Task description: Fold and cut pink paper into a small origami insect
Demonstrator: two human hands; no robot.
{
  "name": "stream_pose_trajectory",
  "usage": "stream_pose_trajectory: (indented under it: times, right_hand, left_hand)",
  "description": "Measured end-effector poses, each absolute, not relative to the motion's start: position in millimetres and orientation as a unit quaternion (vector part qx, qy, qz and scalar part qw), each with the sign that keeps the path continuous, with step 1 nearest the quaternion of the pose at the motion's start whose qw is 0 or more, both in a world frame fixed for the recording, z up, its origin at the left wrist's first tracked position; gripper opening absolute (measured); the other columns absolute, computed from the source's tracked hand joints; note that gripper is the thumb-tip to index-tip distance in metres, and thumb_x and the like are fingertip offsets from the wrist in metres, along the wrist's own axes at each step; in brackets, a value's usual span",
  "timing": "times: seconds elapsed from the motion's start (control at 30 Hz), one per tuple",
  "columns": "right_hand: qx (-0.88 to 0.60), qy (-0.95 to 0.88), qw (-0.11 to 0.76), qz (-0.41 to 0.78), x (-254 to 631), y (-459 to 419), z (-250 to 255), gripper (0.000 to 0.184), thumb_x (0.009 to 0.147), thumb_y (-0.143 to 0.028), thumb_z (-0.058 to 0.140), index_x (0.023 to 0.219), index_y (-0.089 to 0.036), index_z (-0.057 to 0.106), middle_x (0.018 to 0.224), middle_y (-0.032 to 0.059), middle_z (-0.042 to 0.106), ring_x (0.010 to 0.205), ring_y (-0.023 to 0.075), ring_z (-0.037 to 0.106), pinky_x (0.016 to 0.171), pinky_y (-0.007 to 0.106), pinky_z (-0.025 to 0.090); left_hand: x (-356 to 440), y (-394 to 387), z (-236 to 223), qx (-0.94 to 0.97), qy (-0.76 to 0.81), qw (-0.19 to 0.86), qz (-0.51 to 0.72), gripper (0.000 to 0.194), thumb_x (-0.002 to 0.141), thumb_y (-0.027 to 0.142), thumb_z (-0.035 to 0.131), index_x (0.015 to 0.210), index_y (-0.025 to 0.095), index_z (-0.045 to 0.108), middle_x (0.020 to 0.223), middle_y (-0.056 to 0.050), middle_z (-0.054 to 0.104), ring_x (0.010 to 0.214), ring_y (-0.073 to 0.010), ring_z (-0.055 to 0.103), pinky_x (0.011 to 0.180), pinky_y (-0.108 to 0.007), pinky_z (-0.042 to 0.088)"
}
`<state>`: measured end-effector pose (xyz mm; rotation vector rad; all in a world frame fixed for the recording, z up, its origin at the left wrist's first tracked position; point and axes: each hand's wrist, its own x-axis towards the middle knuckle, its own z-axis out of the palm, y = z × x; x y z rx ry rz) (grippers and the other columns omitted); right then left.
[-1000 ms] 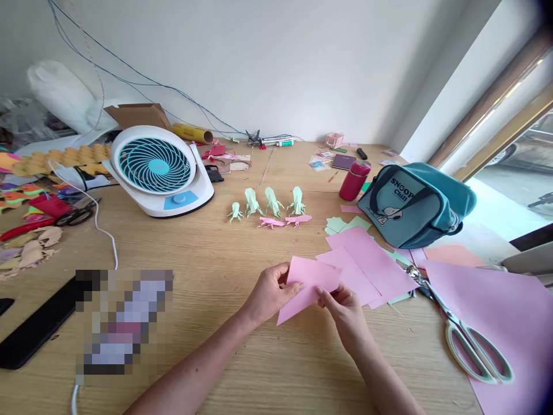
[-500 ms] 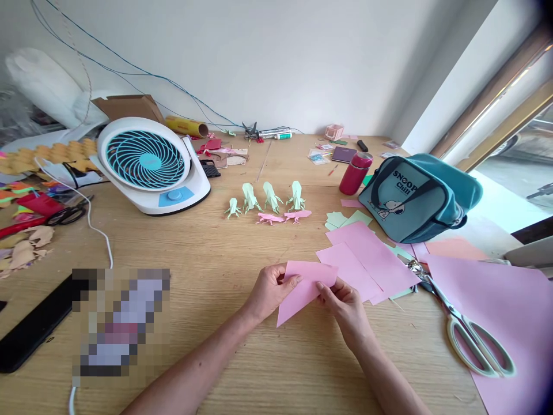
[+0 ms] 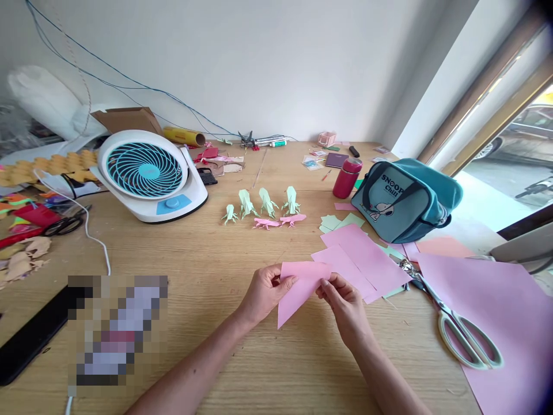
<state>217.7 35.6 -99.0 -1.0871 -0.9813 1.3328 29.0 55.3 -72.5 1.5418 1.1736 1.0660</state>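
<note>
Between my two hands is a small sheet of pink paper (image 3: pixel 301 286), held just above the table. My left hand (image 3: pixel 266 294) pinches its left edge, thumb on top and fingers behind. At the right side, my right hand (image 3: pixel 343 302) grips the paper's edge between thumb and fingers. The sheet's lower corner points down toward me. Beyond it stand several pale green folded paper beetles (image 3: pixel 266 203). Two pink folded paper insects (image 3: pixel 292 220) lie in front of them. Flat pink sheets (image 3: pixel 345 265) rest just past my right hand.
Scissors (image 3: pixel 464 334) with white handles lie on a large pink sheet (image 3: pixel 514 323) at the right. A teal bag (image 3: pixel 397 202) and a red flask (image 3: pixel 347 178) stand behind. At the left are a white fan (image 3: pixel 151 173), a black strip-like object (image 3: pixel 34 328) and a blurred-out patch.
The view has shifted slightly. My right fingers have moved along the paper's right edge, and that side looks more turned over than before. Both hands keep hold of it.
</note>
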Motion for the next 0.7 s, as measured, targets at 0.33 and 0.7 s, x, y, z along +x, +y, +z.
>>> stream_pose_trajectory:
  times: [0.33,0.7]
  right_hand:
    - [-0.432,-0.382,0.587,0.568,219,36,-98,0.022,0.081,-0.041,0.075,0.080,-0.021,0.066,0.072,0.0000,0.058,0.068,0.0146,0.050,0.065,0.028,0.042]
    - [-0.406,-0.409,0.570,0.586,215,35,-97,0.022,0.080,-0.039,0.076,0.080,-0.021,0.065,0.072,-0.0005,0.059,0.068,0.0141,0.052,0.067,0.028,0.044]
  left_hand:
    - [30,51,-62,0.641,0.484,0.405,0.437,0.012,0.083,0.024,0.062,0.078,0.014,0.066,0.070,0.000,0.060,0.063,-0.0108,0.051,0.057,-0.019,0.040]
    - [34,45,-50,0.663,0.499,0.392,0.397,0.006,0.081,0.020,0.063,0.077,0.016,0.060,0.072,0.001,0.059,0.067,-0.0116,0.052,0.062,-0.020,0.040]
